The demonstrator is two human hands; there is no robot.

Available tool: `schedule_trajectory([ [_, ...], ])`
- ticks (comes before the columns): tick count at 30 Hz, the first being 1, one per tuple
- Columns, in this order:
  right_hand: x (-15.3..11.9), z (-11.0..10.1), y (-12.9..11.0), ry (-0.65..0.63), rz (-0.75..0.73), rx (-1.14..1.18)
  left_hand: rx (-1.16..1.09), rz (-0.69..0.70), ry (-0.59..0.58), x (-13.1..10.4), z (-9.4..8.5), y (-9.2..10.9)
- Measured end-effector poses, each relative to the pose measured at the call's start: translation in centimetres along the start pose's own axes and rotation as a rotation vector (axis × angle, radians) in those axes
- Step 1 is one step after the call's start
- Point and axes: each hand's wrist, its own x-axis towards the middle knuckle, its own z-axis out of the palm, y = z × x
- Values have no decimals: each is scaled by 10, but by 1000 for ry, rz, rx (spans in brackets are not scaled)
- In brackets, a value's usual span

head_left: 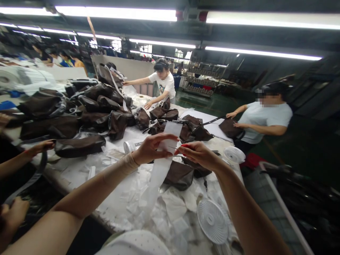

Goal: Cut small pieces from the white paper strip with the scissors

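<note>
In the middle of the head view, my left hand point(155, 147) curls its thumb and fingers around a translucent white strip point(155, 180), which rises above the hand and hangs below it. My right hand point(199, 156) is closed on a small red-handled tool point(184, 146). A thin metal part of this tool reaches toward the strip between my left thumb and fingers; its exact kind is hard to make out. Just beyond and below both hands lies a dark brown bag point(180, 175) on the table.
Brown bags point(90, 120) heap on the left of the table point(114, 202). White fans point(214, 221) stand nearby. Two co-workers handle bags across the table, one point(166, 83) behind, another point(268, 117) at right. A co-worker's hands point(42, 147) show at left. A bin point(276, 198) stands right.
</note>
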Motion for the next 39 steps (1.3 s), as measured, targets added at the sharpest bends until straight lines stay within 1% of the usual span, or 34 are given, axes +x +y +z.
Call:
schedule_trajectory([
  [4,-1,0,0,8,-2,-5,-3,4,-1,0,1,1],
  [11,1,4,-1,10,-24,-14,-124,-23,-19,0,8,-1],
  [15,1,5,-2,7,-34,-34,-160,-30,-32,1,9,-1],
  [23,2,7,-3,34,-94,-74,-6,47,-26,2,10,4],
  [28,4,7,-3,38,-112,-141,-36,47,-30,2,11,3],
  [34,5,9,-6,50,-149,-151,-12,97,-13,2,12,4],
  [39,5,11,-7,76,-148,-185,-49,60,-19,1,13,3],
])
